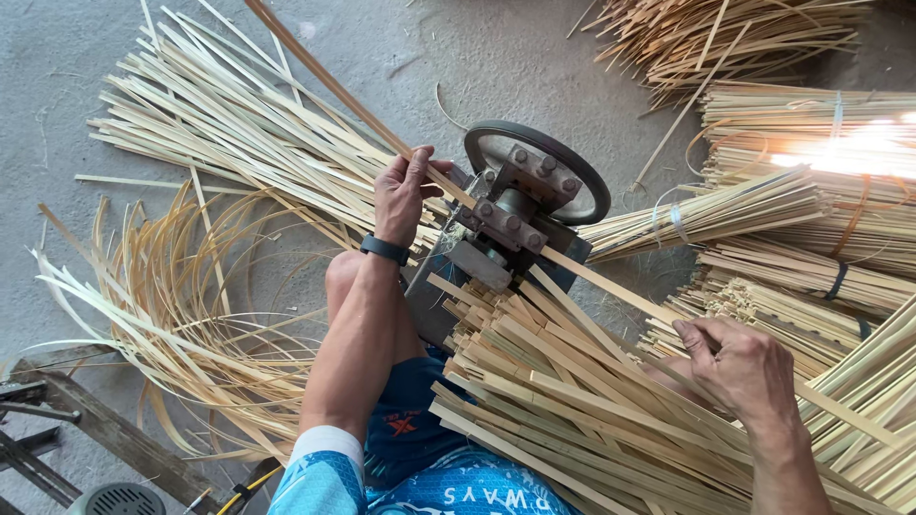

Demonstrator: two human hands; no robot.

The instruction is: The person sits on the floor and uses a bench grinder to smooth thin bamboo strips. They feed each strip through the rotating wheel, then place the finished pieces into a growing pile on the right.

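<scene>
A long bamboo strip (324, 81) runs diagonally through a small metal splitting machine (506, 224) with a round wheel (572, 162). My left hand (405, 191), with a black wristband, grips the strip where it comes out on the machine's far left side. My right hand (735, 367) rests on the near end of the same strip (611, 286), on top of a pile of flat bamboo slats (544, 401) that lies across my lap.
Loose split strips (219, 114) lie on the concrete floor at the left, with curled thin strips (172, 305) nearer. Tied bundles of bamboo sticks (792, 210) are stacked at the right. A wooden frame (86, 420) stands at the bottom left.
</scene>
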